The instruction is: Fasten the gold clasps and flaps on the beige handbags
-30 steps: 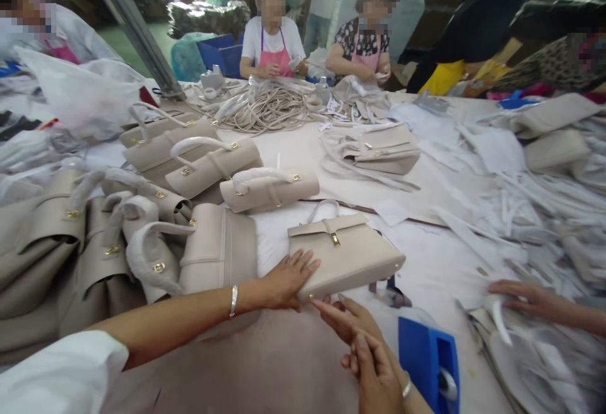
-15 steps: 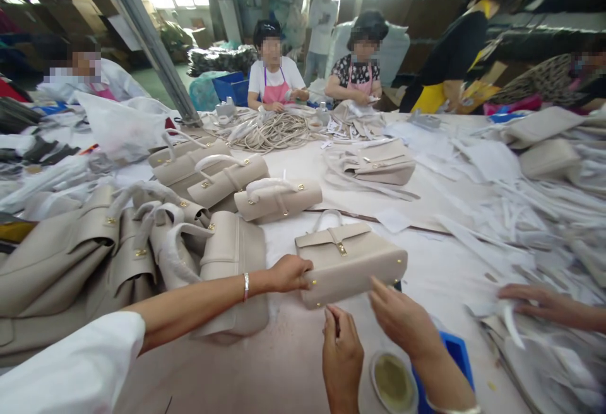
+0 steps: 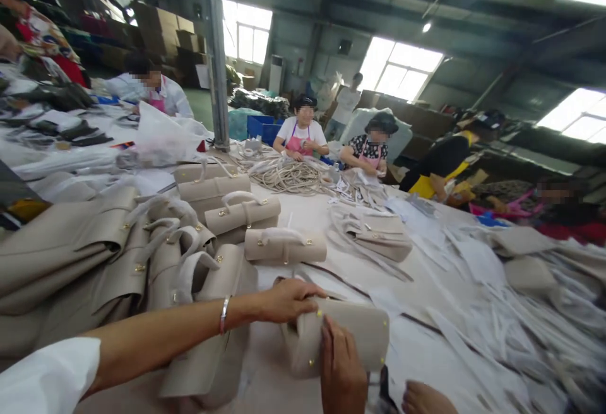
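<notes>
In the head view my left hand [image 3: 286, 300], with a bracelet at the wrist, grips the top end of a beige handbag [image 3: 353, 332]. The bag lies on its side, its base turned toward me, with small gold-coloured studs at the corners. My right hand [image 3: 344, 363] has its fingers closed against the bag's near end, beside a stud. What its fingertips pinch is hidden. Another person's hand [image 3: 428, 398] shows at the bottom edge, apart from the bag. Close by my left forearm stands another beige handbag [image 3: 227, 313].
More beige handbags [image 3: 286, 247] stand beyond and to the left. One bag [image 3: 381, 237] lies farther off, near a heap of straps [image 3: 286, 174]. White wrapping and strips [image 3: 497, 313] cover the right side. A metal post [image 3: 218, 54] rises at the far edge, where co-workers sit.
The view has tilted up. The handbag has turned, and my right hand has moved forward onto its end. The other person's hand has drawn back from the bag.
</notes>
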### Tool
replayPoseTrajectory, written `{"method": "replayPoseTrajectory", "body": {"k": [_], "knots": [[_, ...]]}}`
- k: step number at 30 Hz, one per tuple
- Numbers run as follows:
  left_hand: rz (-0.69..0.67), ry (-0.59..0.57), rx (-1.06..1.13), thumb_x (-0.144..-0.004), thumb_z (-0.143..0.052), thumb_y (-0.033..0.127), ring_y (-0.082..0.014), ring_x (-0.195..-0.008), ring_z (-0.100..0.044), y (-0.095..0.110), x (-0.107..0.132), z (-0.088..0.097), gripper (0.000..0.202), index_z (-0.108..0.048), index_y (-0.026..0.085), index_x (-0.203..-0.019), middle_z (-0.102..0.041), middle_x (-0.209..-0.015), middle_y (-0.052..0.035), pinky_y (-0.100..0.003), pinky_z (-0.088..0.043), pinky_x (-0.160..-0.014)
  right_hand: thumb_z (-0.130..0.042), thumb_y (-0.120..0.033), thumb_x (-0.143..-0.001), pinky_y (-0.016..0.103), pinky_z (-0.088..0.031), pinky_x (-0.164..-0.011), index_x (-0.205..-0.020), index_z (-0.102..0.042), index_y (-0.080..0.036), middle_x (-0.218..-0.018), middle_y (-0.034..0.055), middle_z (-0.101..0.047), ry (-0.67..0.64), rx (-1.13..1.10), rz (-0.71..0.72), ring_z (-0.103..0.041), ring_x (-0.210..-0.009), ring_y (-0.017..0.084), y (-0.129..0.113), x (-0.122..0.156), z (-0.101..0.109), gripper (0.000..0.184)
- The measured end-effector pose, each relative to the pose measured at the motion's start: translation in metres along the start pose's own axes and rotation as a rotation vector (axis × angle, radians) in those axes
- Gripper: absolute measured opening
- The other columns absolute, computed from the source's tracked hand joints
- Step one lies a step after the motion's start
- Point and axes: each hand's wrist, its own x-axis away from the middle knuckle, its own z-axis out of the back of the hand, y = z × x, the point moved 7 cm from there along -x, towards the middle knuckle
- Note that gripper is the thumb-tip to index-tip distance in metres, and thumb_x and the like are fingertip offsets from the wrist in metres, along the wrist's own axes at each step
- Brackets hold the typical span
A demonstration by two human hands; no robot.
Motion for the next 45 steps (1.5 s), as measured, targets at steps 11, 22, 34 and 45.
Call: {"method": "replayPoseTrajectory", "body": {"k": [11,22,34,45], "knots": [[0.114,0.009,0.082,-0.083,-0.048,0.022,-0.0161,-0.083,-0.059,-0.009,-0.032,0.021,0.036,-0.066,0.016,-0.113,-0.069,-0.098,-0.0041,-0.021,-0.044,-0.072,-0.048,-0.012,-0.093,0.027,-0.044,-0.071,-0.109,-0.063,-0.013,-0.094,0.0087,-0.069,-0.006,0.259,0.376,-0.063,-0.08,0.015,0.009,-0.029,-0.033,0.023],[0.152,-0.014,0.134,-0.08,-0.053,0.018,-0.0104,-0.067,-0.051,-0.018,-0.049,0.034,0.032,-0.068,0.017,-0.109,-0.065,-0.08,0.0003,-0.017,-0.037,-0.058,-0.046,-0.015,-0.093,0.024,-0.046,-0.071,-0.102,-0.061,-0.011,-0.089,0.008,-0.067,-0.108,0.066,0.452,-0.062,-0.079,0.014,0.026,-0.058,-0.048,0.018],[0.01,0.002,0.011,-0.087,-0.052,0.023,-0.0153,-0.088,-0.063,-0.014,-0.047,0.027,0.028,-0.067,0.02,-0.11,-0.07,-0.1,-0.0025,-0.019,-0.044,-0.075,-0.042,-0.033,-0.096,0.023,-0.046,-0.064,-0.095,-0.059,-0.018,-0.085,0.0045,-0.065,-0.092,-0.213,-0.126,-0.061,-0.07,0.013,0.029,-0.075,-0.035,0.023],[0.113,-0.053,0.149,-0.078,-0.054,0.019,-0.0089,-0.058,-0.044,-0.024,-0.046,0.029,0.032,-0.069,0.017,-0.107,-0.057,-0.066,0.0028,-0.017,-0.032,-0.052,-0.047,-0.018,-0.094,0.026,-0.048,-0.079,-0.107,-0.065,-0.016,-0.096,0.0059,-0.07,-0.075,0.077,0.33,-0.066,-0.086,0.016,0.022,-0.042,-0.043,0.022]]}}
